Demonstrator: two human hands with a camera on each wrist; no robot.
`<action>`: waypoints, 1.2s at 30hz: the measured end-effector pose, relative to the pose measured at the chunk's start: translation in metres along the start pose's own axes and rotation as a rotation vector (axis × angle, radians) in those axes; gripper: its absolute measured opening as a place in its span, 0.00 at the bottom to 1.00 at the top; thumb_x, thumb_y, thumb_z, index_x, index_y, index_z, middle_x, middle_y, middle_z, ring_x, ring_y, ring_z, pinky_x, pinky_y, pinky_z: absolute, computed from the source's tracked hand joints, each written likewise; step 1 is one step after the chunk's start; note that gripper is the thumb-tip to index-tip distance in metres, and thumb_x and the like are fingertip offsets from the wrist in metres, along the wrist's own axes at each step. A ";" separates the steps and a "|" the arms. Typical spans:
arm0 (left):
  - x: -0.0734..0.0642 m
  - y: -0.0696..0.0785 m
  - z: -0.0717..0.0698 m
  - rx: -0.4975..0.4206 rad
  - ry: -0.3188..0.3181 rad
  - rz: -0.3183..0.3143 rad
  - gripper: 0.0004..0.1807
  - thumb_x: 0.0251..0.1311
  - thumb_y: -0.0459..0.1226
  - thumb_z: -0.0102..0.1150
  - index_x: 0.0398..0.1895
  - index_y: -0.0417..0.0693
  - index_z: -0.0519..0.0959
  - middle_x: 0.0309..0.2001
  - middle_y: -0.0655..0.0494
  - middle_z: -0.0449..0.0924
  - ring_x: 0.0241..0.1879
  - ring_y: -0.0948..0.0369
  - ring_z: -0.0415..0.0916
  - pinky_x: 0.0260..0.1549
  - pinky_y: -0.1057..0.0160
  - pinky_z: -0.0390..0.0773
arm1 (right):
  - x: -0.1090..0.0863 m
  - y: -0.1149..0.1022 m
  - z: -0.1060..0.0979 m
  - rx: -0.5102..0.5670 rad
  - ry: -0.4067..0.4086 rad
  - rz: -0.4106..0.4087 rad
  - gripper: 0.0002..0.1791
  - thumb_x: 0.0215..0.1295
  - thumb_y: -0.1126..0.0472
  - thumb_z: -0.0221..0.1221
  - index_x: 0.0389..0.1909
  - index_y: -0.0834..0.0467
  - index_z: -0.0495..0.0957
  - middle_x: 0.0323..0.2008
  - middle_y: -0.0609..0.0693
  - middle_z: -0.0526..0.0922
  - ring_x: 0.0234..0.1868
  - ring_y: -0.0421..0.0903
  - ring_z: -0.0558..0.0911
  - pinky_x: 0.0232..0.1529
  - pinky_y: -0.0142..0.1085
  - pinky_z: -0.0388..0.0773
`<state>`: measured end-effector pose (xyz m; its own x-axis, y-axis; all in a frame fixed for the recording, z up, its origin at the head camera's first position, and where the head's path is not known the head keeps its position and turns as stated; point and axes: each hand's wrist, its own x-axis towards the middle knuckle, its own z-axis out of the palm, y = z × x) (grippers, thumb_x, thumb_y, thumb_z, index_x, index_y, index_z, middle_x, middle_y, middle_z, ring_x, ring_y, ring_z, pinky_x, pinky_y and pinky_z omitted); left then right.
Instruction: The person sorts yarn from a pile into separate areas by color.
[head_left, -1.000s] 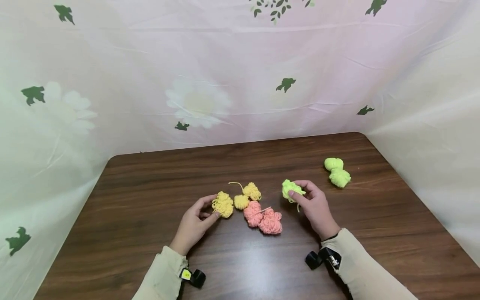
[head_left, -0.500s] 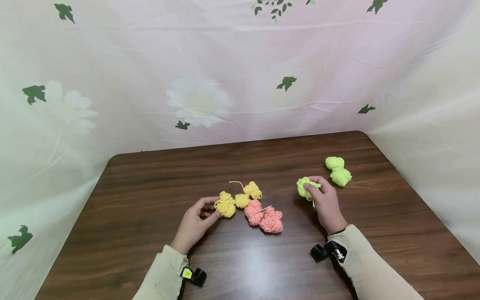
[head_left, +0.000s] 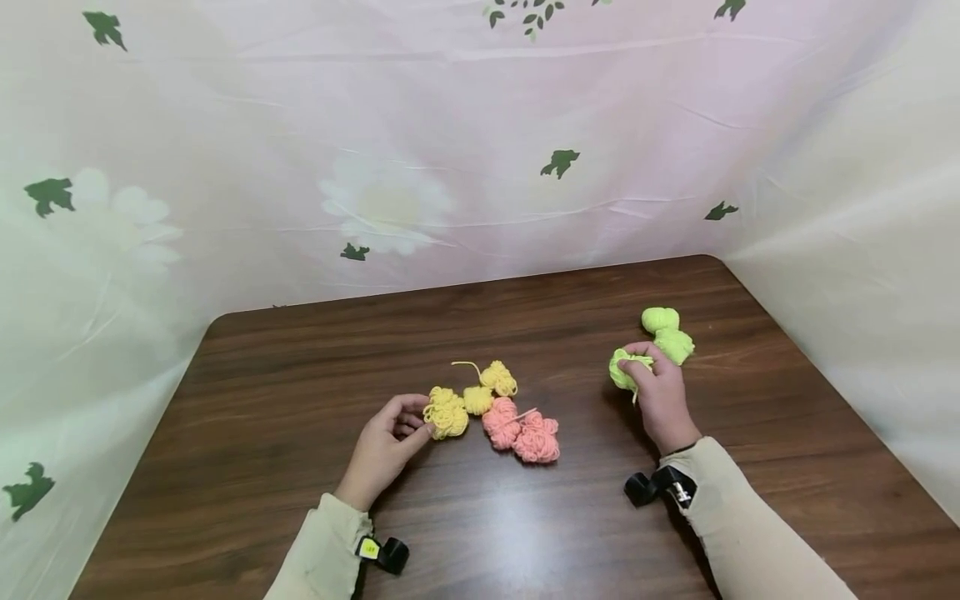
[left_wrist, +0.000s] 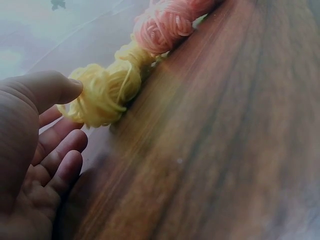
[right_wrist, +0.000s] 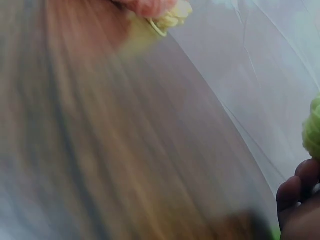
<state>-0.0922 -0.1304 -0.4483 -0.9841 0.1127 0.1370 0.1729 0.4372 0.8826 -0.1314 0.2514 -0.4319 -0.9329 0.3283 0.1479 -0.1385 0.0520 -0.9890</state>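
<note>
My left hand (head_left: 381, 454) pinches a loosely wound yellow ball of yarn (head_left: 447, 415) between thumb and fingers, low at the table. In the left wrist view the thumb presses the near side of this yellow yarn (left_wrist: 102, 95), while the lower fingers curl loosely below. Farther right, my right hand (head_left: 664, 404) grips a small lime-green ball of yarn (head_left: 621, 372) with a short loose end hanging down. Just behind that hand lie two more green balls, a smooth one (head_left: 661, 320) and a rougher one (head_left: 674, 345). The right wrist view catches only an edge of the held green yarn (right_wrist: 312, 131).
Two more yellow yarn balls, one small (head_left: 477, 401) and one with a loose tail (head_left: 499, 379), lie beside the left hand's ball. Two pink balls (head_left: 501, 423) (head_left: 537, 438) touch in front of them. A printed cloth (head_left: 450, 150) hangs behind the brown wooden table (head_left: 315, 350).
The right hand has carried its green ball rightward, close to the two other green balls. The left hand stays at its yellow ball, which now lies against the small yellow one.
</note>
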 end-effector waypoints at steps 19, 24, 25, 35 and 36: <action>-0.001 0.002 0.000 -0.001 -0.009 -0.010 0.14 0.60 0.33 0.70 0.48 0.49 0.81 0.41 0.56 0.82 0.38 0.61 0.78 0.39 0.65 0.79 | 0.014 0.005 -0.019 0.016 0.110 -0.006 0.14 0.49 0.81 0.54 0.40 0.75 0.77 0.29 0.45 0.79 0.34 0.39 0.74 0.27 0.23 0.72; -0.001 0.001 0.000 0.002 -0.006 -0.007 0.14 0.60 0.33 0.70 0.48 0.49 0.81 0.40 0.57 0.82 0.38 0.61 0.78 0.39 0.65 0.79 | 0.019 0.007 -0.025 -0.040 0.123 -0.013 0.16 0.47 0.81 0.54 0.40 0.75 0.77 0.34 0.45 0.78 0.39 0.40 0.73 0.27 0.23 0.72; 0.000 0.001 0.000 0.003 -0.006 -0.005 0.13 0.60 0.33 0.70 0.48 0.48 0.81 0.40 0.57 0.82 0.38 0.61 0.78 0.39 0.65 0.79 | 0.020 0.007 -0.026 -0.053 0.126 -0.014 0.16 0.47 0.81 0.54 0.40 0.75 0.77 0.35 0.45 0.78 0.39 0.40 0.73 0.27 0.23 0.72; 0.000 0.000 0.000 0.008 -0.005 0.000 0.12 0.61 0.36 0.70 0.48 0.49 0.82 0.40 0.57 0.82 0.38 0.62 0.78 0.39 0.65 0.79 | 0.029 0.008 -0.042 -0.014 0.186 0.013 0.16 0.44 0.82 0.54 0.37 0.71 0.79 0.37 0.44 0.80 0.40 0.40 0.74 0.28 0.23 0.73; 0.000 -0.001 0.000 0.009 -0.005 0.000 0.12 0.61 0.36 0.70 0.47 0.50 0.82 0.40 0.57 0.82 0.38 0.62 0.78 0.39 0.65 0.79 | 0.030 0.007 -0.043 -0.010 0.191 0.013 0.16 0.44 0.83 0.54 0.36 0.71 0.79 0.37 0.44 0.79 0.41 0.40 0.74 0.28 0.23 0.73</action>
<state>-0.0928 -0.1305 -0.4489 -0.9839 0.1174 0.1352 0.1738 0.4455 0.8783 -0.1457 0.3025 -0.4347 -0.8546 0.5019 0.1335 -0.1223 0.0553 -0.9909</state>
